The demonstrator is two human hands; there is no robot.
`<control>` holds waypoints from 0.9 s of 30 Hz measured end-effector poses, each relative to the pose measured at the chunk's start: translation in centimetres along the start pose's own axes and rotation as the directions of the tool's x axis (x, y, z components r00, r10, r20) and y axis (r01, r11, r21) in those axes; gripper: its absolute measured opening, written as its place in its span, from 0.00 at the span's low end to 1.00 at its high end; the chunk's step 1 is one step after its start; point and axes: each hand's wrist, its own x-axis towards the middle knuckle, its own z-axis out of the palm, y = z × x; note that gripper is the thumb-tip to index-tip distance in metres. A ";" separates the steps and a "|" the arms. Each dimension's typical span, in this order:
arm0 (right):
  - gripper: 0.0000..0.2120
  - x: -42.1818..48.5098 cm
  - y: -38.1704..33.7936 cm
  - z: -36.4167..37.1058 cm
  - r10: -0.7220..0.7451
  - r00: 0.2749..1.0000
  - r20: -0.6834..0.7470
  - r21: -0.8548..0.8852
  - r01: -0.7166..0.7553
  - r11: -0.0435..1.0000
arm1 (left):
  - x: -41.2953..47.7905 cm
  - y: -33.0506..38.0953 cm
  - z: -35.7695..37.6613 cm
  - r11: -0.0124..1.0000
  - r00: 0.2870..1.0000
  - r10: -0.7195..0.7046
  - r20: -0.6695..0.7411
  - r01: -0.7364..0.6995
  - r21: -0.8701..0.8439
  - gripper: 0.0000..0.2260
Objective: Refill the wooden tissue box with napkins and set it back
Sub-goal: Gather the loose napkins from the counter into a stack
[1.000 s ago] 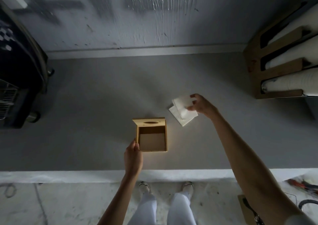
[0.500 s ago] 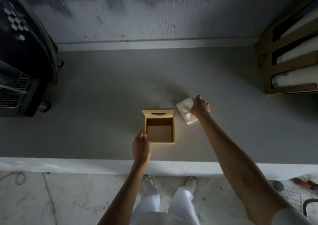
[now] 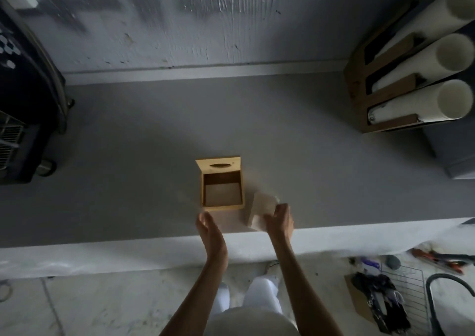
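The wooden tissue box [image 3: 222, 206] stands on the grey counter [image 3: 128, 155], near its front edge. Its hinged lid with an oval slot is tipped up at the far side, and the inside shows only the bare bottom. My right hand [image 3: 280, 218] grips a stack of white napkins [image 3: 262, 211] just right of the box's near corner, lifted off the counter. My left hand [image 3: 208, 229] hovers open in front of the box, palm turned toward the napkins, touching nothing.
A wooden rack [image 3: 380, 99] with white paper rolls stands at the back right. A dark machine [image 3: 23, 104] occupies the left end. Below the counter's white front edge [image 3: 128, 251] lie a wire basket [image 3: 401, 294] and tools on the floor.
My right hand has carried the napkins from the counter behind and right of the box toward me, to the box's near right corner. My left hand let go of the box and opened.
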 end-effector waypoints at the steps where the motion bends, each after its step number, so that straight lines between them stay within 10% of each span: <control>1: 0.14 -1.0 1.4 0.3 0.042 0.999 -0.025 0.086 -0.039 0.996 | -1.1 -1.0 0.5 1.000 1.000 0.012 0.013 -0.012 0.005 0.22; 3: 0.14 -2.8 3.8 0.8 0.139 0.990 0.003 0.281 -0.135 0.950 | -3.5 -2.3 1.9 0.994 0.996 0.073 0.048 -0.076 0.072 0.22; 7: 0.14 -4.7 10.3 3.3 -0.173 0.983 0.062 0.306 0.146 0.941 | -5.5 -3.5 3.3 0.968 0.987 0.082 0.141 -0.112 0.223 0.33; 11: 0.14 -5.4 10.6 2.6 -0.223 0.933 0.281 0.441 0.081 0.894 | -4.9 -3.1 4.4 0.956 0.926 0.054 0.373 -0.155 0.248 0.40; 15: 0.18 -4.8 6.2 -2.0 -0.165 0.888 0.429 0.883 -0.374 0.283 | -4.7 -1.7 6.8 0.937 0.881 0.192 0.432 -0.295 0.187 0.18; 21: 0.17 0.3 5.3 -7.0 -0.377 0.926 -0.015 0.557 0.321 0.766 | -3.4 0.6 9.5 0.814 0.682 0.395 0.616 -0.570 0.109 0.06; 27: 0.10 4.1 6.3 -7.5 -0.574 0.795 -0.197 0.069 0.595 0.801 | -1.2 -1.0 11.0 0.752 0.615 0.396 0.682 -0.643 0.143 0.07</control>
